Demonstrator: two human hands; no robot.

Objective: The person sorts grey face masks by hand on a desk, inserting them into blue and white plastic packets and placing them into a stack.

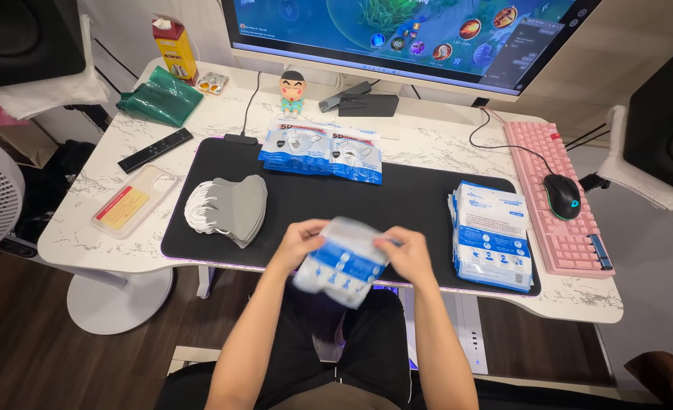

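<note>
both hands (pixel 352 250) hold a pouch (pixel 342 262) (past desk edge (pixel 223 266))

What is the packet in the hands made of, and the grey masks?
The packet looks like thin glossy plastic: it is partly see-through and crinkles. The grey masks look like soft matte fabric, with white ear loops, though the exact cloth is hard to tell.

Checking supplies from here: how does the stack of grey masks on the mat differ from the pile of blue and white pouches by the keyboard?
The grey masks lie bare, unwrapped, with white ear loops showing at the left; the pouch pile is flat blue and white packets. The masks sit on the black mat's left side, the pouches at its right edge beside the pink keyboard. The masks are curved, the pouches rectangular. Both are neat stacks, untouched; the left hand and right hand hold a separate pouch.
</note>
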